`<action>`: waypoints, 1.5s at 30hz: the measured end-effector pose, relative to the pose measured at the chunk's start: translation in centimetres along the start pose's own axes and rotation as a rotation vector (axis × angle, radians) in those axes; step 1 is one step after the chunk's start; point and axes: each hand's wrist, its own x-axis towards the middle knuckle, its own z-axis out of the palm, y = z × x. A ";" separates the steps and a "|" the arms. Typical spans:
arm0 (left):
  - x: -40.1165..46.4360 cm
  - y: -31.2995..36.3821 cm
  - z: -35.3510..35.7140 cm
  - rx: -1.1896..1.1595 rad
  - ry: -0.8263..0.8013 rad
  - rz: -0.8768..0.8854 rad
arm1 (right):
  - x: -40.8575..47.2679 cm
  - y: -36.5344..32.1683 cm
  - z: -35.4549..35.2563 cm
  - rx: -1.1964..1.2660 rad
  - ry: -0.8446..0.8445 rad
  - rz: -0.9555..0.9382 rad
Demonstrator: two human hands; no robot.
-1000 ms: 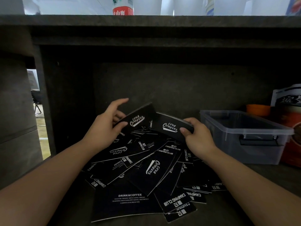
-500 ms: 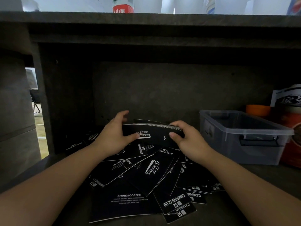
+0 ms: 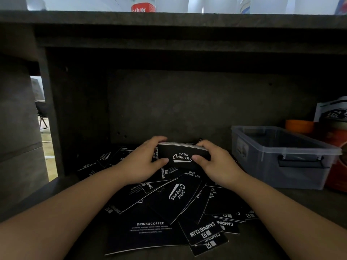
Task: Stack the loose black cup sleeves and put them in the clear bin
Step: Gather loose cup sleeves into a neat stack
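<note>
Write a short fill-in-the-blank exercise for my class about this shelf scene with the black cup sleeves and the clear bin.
1. Both hands, left hand and right hand, hold a small stack of black cardboard cup sleeves by its ____.
2. The clear plastic bin stands to the ____ of the hands.
3. The white logo on the held stack reads "Camping ____".
4. Loose sleeves lie scattered ____ the stack.

Answers: ends; right; Club; below

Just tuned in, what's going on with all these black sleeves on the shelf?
A person is squaring up a small stack of sleeves, left hand and right hand gripping its ends just above the loose pile of sleeves. Many sleeves lie scattered on the shelf. The clear bin sits to the right; I can't make out any sleeves in it.
</note>
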 end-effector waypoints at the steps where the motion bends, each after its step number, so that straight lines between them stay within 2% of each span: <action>1: 0.0 -0.1 -0.4 -0.072 -0.037 -0.045 | 0.0 0.0 0.0 -0.010 0.016 -0.005; 4: -0.3 -1.1 -3.2 -0.163 -0.187 -0.164 | 0.2 0.2 -0.3 -0.036 0.090 0.006; 8: -1.4 -1.9 -6.5 0.087 -0.561 -0.192 | 0.4 0.6 -0.8 0.011 0.199 0.058; 10: -1.4 -2.2 -6.4 0.123 -0.590 -0.219 | 0.5 0.8 -0.9 0.032 0.230 0.088; 12: -1.2 -2.6 -6.0 0.091 -0.509 -0.231 | 0.4 0.8 -0.9 0.052 0.231 0.098; 18: -0.7 -3.1 -5.0 0.157 -0.334 -0.085 | 0.4 0.8 -0.6 0.022 0.188 0.082; 23: -0.6 -2.8 -5.5 0.262 -0.060 -0.010 | 0.5 0.8 -0.7 0.018 0.191 0.077; 29: -0.5 -3.5 -5.8 0.243 0.010 -0.015 | 0.4 0.8 -0.7 0.011 0.185 0.076; 33: -0.3 -3.2 -5.6 0.302 0.288 0.135 | 0.4 0.9 -0.7 0.023 0.179 0.085; 36: -0.4 -2.7 -5.5 0.313 0.463 0.079 | 0.4 0.9 -0.8 0.021 0.184 0.080; 38: -0.6 -2.5 -5.6 0.228 0.502 0.032 | 0.4 0.8 -0.8 0.020 0.179 0.079; 40: -0.7 -2.4 -5.7 0.116 0.472 -0.010 | 0.4 0.8 -0.8 0.019 0.177 0.079; 45: -0.5 -1.9 -5.2 0.040 0.488 -0.068 | 0.4 1.0 -0.8 0.027 0.175 0.081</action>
